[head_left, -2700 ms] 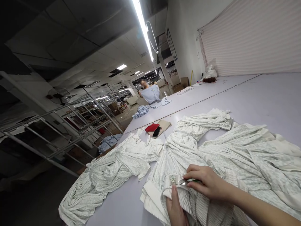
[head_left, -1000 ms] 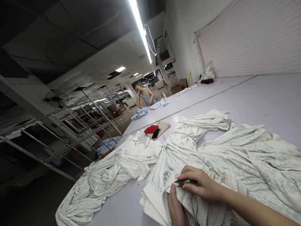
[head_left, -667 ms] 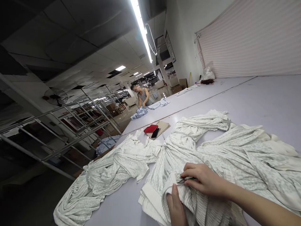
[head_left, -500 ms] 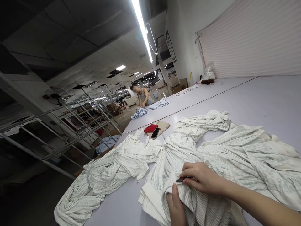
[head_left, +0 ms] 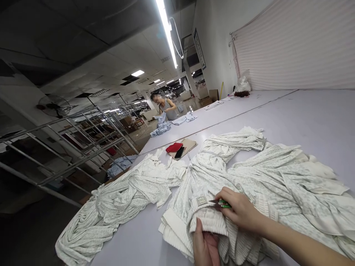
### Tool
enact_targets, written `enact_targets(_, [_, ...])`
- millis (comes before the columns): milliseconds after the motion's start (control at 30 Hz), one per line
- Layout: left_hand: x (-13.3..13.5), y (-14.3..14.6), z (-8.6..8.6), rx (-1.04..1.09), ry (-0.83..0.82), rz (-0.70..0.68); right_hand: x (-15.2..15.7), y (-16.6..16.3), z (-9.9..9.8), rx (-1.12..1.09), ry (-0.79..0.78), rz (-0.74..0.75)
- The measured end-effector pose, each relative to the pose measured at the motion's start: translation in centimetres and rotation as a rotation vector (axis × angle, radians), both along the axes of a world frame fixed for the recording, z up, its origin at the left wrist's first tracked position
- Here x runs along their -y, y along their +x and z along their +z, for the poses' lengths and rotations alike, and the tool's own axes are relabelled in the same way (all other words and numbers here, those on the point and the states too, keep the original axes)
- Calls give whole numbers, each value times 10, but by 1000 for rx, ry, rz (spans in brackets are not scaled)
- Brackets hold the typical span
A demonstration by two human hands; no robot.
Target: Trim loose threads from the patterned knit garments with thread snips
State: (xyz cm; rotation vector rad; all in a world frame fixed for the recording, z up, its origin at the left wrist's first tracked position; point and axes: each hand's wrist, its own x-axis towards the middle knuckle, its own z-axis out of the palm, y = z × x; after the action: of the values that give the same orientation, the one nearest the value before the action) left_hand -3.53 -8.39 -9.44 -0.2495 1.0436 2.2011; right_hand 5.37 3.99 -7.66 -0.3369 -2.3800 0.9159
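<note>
My right hand (head_left: 241, 210) is closed around green-handled thread snips (head_left: 225, 204), whose dark pointed blades are directed left and look parted. Their tips are just right of a small printed label (head_left: 202, 200) sewn on a white, pale-patterned garment (head_left: 209, 223). My left hand (head_left: 203, 245) grips the garment's ribbed band from below, thumb on the outside and fingers inside the opening, partly hidden by cloth. More ribbed bands lie folded beneath and beside it.
A heap of similar garments (head_left: 133, 199) lies at left on the pale table (head_left: 277, 111). Beyond it are a red pouch (head_left: 174, 147) and a black phone (head_left: 179, 152). A co-worker (head_left: 168, 107) handles blue cloth (head_left: 161, 128) at the far end. Metal racks (head_left: 80, 155) stand left.
The snips have turned so their green handles and parted blades show. The garment's band has been turned, bringing the label into full view. The co-worker has raised a piece of blue cloth.
</note>
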Motion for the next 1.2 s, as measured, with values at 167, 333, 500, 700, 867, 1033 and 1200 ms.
enact_targets(167, [7, 8, -6, -9, -8, 39, 11, 10, -1, -113, -108, 106])
enact_targets(333, [9, 22, -13, -151, -76, 13, 21, 10, -12, -88, 103, 127])
enact_targets(500, [9, 34, -9, -171, -88, 14, 25, 5, -21, -160, 32, 135])
enact_targets(700, [14, 22, -20, -136, -40, 13, 18, 21, 0, -23, -402, 125])
enact_targets(867, [16, 14, -27, -101, -11, -50, 6, 37, -4, -9, -266, 122])
enact_targets(1033, [14, 14, -30, -139, 14, -44, 8, 37, -11, -42, -33, 120])
enact_targets(1200, [16, 6, -34, -28, 17, -130, 10, 30, -7, -58, 102, 104])
